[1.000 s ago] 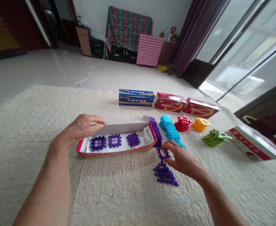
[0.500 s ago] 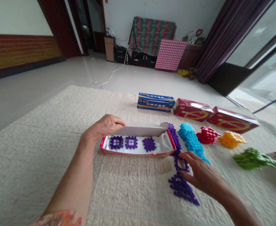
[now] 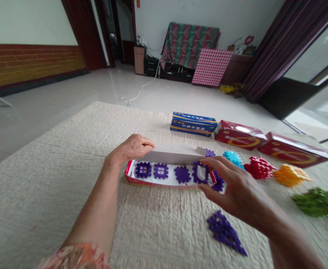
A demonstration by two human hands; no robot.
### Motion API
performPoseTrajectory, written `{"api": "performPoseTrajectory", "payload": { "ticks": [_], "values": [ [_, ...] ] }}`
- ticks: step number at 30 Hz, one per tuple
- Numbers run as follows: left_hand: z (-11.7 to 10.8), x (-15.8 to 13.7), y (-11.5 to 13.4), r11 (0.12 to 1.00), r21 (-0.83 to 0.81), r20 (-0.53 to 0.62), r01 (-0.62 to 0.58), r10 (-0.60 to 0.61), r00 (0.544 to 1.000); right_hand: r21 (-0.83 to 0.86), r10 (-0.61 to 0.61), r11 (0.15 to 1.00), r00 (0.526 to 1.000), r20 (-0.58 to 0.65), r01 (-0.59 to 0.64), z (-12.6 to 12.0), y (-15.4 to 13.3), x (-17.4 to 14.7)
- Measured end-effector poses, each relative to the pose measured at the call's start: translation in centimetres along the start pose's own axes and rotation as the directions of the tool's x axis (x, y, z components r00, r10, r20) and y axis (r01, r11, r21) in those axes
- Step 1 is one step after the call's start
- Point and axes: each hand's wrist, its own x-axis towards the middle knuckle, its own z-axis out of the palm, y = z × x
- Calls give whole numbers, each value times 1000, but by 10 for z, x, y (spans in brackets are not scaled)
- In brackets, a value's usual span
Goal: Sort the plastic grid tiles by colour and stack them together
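My left hand point(image 3: 133, 147) is closed on the raised lid point(image 3: 175, 152) of a long red box point(image 3: 152, 181) with a white lining. Inside lie two purple window-patterned blocks point(image 3: 161, 170) and a solid purple square block point(image 3: 182, 174). Over the box's right end, my right hand point(image 3: 228, 179) pinches a purple open-frame block point(image 3: 194, 173) by its edges. More purple blocks point(image 3: 218, 183) show partly behind that hand, beside the box. Nearer to me, purple triangular pieces point(image 3: 225, 233) lie on the quilted cover.
To the right are piles of light blue blocks point(image 3: 232, 158), red blocks point(image 3: 259, 167), yellow blocks point(image 3: 290, 175) and green blocks point(image 3: 318, 201). Behind them stand a blue box point(image 3: 193, 125) and two dark red boxes point(image 3: 239, 134). All rest on a cream quilt point(image 3: 68, 149).
My right hand has lifted the purple frame block from the row beside the box and brought it left over the box's right end. My left hand still holds the lid; the view has shifted slightly.
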Motion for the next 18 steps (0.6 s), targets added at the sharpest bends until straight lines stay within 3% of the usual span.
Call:
{"api": "performPoseTrajectory", "payload": {
  "ticks": [3,7,11,18],
  "values": [
    [1,2,-3,1000,14,-85,0,1,996,105,-99,991,986,137,85,13,-25,40],
    [4,6,-9,1000,-2,-112,-18,18,994,106,-127,989,956,263,102,41,-35,68],
    [7,7,-12,999,4,-110,-35,35,993,60,-140,990,953,268,129,61,-31,74],
    [7,6,-12,998,25,-101,-57,59,993,39,-115,993,966,232,109,73,-29,73]
  ]
}}
